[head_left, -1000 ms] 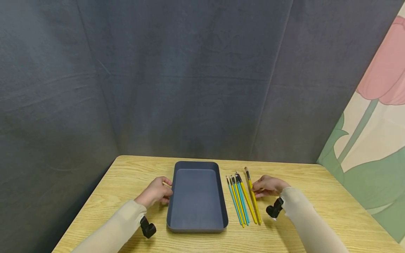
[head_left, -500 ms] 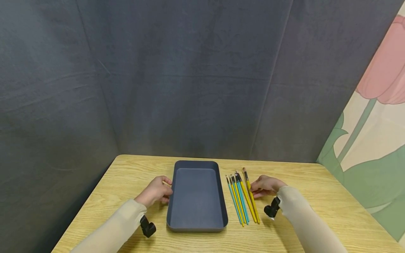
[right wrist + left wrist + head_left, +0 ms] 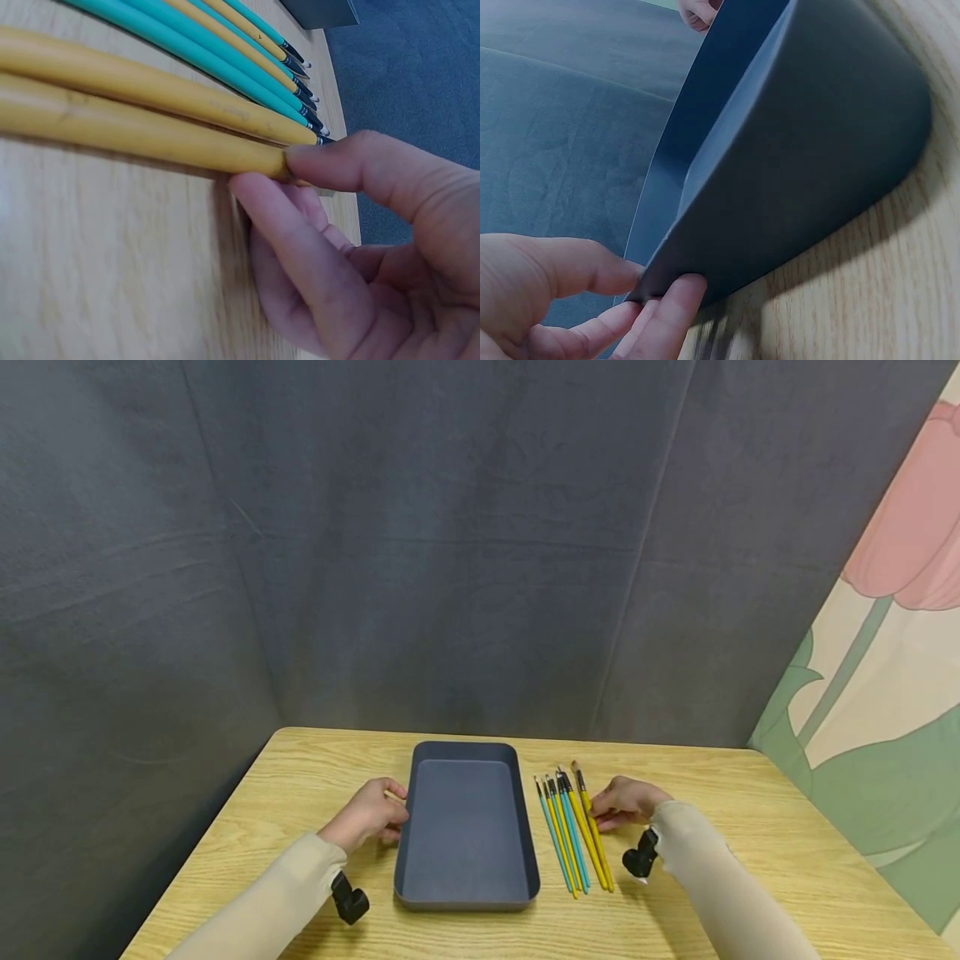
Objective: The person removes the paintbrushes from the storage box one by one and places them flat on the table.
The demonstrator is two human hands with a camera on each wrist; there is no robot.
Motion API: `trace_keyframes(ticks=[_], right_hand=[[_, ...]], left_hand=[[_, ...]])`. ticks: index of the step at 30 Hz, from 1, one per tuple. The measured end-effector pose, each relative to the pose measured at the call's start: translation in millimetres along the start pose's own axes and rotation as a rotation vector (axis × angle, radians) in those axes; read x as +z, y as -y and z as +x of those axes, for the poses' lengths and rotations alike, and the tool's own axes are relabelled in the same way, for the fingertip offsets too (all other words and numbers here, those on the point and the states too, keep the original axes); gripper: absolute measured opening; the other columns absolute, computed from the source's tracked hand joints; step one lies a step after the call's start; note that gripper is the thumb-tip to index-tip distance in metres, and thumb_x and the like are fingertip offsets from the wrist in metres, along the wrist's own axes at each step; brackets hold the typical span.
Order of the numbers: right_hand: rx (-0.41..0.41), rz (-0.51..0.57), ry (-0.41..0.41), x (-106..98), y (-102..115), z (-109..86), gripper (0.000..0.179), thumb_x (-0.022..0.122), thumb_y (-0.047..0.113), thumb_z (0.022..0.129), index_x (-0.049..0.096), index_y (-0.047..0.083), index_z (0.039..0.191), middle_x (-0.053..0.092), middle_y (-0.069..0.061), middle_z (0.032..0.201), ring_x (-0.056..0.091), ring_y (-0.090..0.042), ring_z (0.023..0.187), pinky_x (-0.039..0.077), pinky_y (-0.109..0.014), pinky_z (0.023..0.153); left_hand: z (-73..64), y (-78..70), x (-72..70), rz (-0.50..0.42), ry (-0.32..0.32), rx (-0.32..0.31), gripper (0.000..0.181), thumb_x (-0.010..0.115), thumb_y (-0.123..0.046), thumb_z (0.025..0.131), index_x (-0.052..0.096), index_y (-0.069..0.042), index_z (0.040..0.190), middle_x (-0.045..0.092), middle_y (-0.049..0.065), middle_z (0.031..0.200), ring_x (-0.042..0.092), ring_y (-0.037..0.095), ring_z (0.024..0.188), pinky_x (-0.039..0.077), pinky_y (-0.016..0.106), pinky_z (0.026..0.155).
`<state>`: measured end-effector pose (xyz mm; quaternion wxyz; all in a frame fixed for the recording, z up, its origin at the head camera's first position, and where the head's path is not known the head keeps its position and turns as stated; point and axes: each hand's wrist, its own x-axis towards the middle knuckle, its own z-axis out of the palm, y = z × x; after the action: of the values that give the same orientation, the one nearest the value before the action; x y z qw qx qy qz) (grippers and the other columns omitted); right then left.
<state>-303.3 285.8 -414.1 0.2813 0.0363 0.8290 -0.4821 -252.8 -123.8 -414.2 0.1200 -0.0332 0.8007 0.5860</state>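
My right hand [image 3: 624, 802] pinches the outermost yellow paintbrush [image 3: 112, 127] between thumb and fingertips. That brush lies on the table, its brown bristles pointing to the back. Right alongside it is a second yellow paintbrush [image 3: 172, 91], nearly parallel. Several thinner teal and yellow brushes, among them a teal brush [image 3: 202, 56], form a row to their left. At the left stands a dark grey rectangular tray [image 3: 465, 827] with nothing in it. My left hand [image 3: 372, 814] holds its left rim, thumb at the top edge and fingers against the outer wall [image 3: 780, 165].
The light wooden table [image 3: 712, 852] carries the tray and brushes. Behind it hangs a dark grey curtain [image 3: 450, 568], which also covers the left side. A wall with a painted pink tulip [image 3: 903, 543] is at the right. Each wrist wears a small black camera [image 3: 640, 856].
My right hand has moved slightly left with the outermost yellow paintbrush, narrowing the gap to the neighbouring yellow one. My left hand and the tray have stayed in place.
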Motion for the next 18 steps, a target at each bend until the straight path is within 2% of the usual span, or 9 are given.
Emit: trace_keyframes(ticks=[8, 18], right_hand=[[0.044, -0.019, -0.062, 3.8, -0.4, 5.0, 0.012, 0.064, 0.0, 0.085, 0.063, -0.006, 0.095, 0.063, -0.008, 0.079, 0.061, -0.011, 0.067, 0.058, -0.024, 0.067], [0.032, -0.014, -0.06, 6.0, -1.9, 4.7, 0.004, 0.065, -0.001, 0.086, 0.063, -0.004, 0.088, 0.063, -0.005, 0.074, 0.062, -0.008, 0.061, 0.057, -0.022, 0.063]], left_hand=[[-0.9, -0.6, -0.3, 0.007, 0.0, 0.001, 0.035, 0.051, 0.016, 0.074, 0.047, 0.007, 0.108, 0.06, 0.015, 0.077, 0.055, 0.019, 0.062, 0.052, 0.031, 0.052], [-1.7, -1.0, -0.3, 0.023, 0.001, -0.003, 0.035, 0.052, 0.016, 0.075, 0.048, 0.006, 0.109, 0.063, 0.018, 0.082, 0.056, 0.02, 0.062, 0.053, 0.032, 0.053]])
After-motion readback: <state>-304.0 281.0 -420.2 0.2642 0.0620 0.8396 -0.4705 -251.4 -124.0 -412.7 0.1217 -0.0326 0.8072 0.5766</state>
